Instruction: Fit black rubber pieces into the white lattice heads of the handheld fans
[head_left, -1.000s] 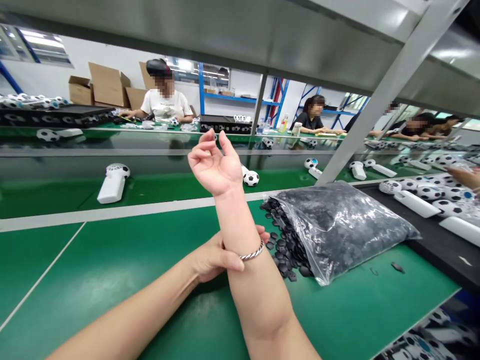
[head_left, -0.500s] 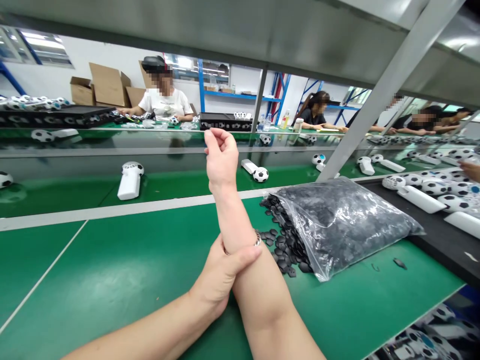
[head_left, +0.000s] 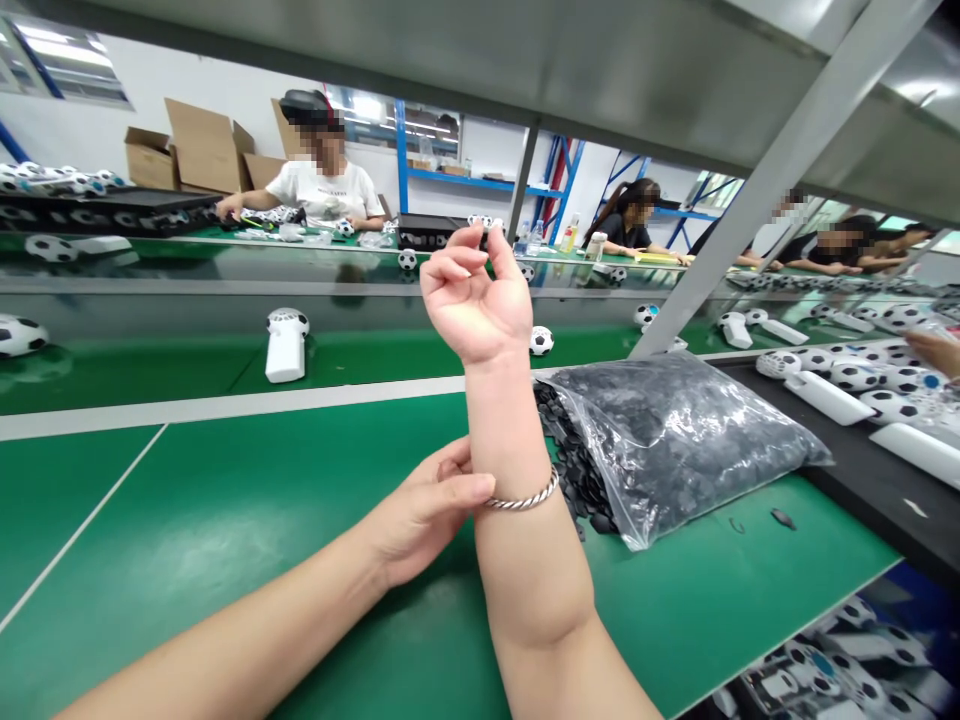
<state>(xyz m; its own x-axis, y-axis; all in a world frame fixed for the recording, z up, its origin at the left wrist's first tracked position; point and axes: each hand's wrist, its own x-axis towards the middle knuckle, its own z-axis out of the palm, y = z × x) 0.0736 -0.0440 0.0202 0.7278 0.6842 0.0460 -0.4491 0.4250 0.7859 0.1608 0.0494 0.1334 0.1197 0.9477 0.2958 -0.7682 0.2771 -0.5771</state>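
Note:
My right forearm stands upright over the green table, palm turned toward me. My right hand is loosely curled, thumb tip close to the forefinger, and nothing shows in the palm. A twisted silver bracelet circles that forearm. My left hand reaches in from the lower left, with the thumb on the bracelet's edge and the fingers closed behind the forearm. A clear bag of small black parts lies just right of my arm, with loose black pieces spilled at its mouth.
White hand fans with football-patterned heads lie on the belt behind, and more sit on a black tray at right. A slanted metal post and a shelf hang overhead. Several people sit working at the far benches.
My right wrist has turned from edge-on back to palm facing me. My left hand has loosened from gripping the forearm to fingering the bracelet. The fans on the belt drifted right.

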